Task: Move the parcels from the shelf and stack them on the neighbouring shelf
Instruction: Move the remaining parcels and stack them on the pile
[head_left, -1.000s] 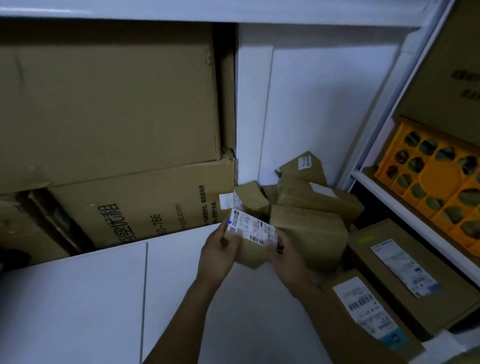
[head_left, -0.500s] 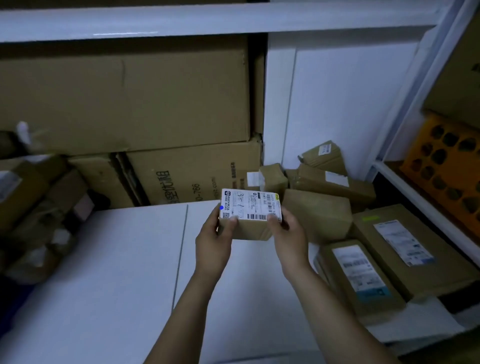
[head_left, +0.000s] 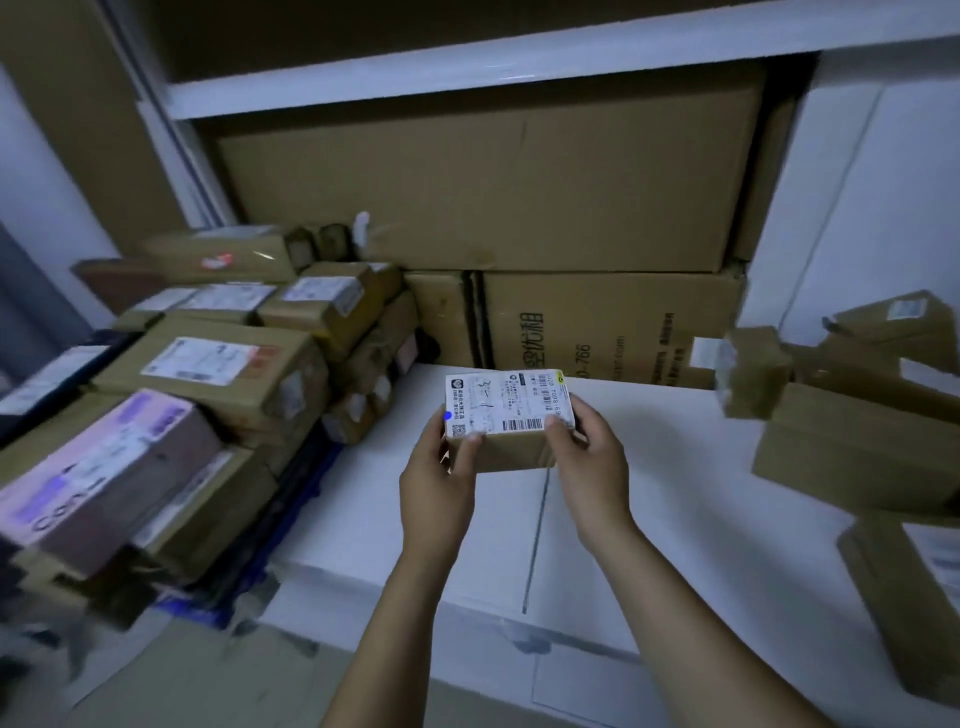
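I hold a small brown parcel with a white shipping label on top, above the white shelf board. My left hand grips its left end, thumb on the label edge. My right hand grips its right end. A stack of parcels fills the shelf to the left, with a pink-labelled box at the front. A loose heap of brown parcels lies at the right of the white board.
Two large cardboard cartons stand against the back wall under an upper shelf edge. A labelled carton sits at the right front. A dark blue tray edge shows under the left stack.
The view has swung left, bringing the left stack of parcels into sight. Both hands still hold the small parcel, which has moved leftwards away from the right-hand heap.
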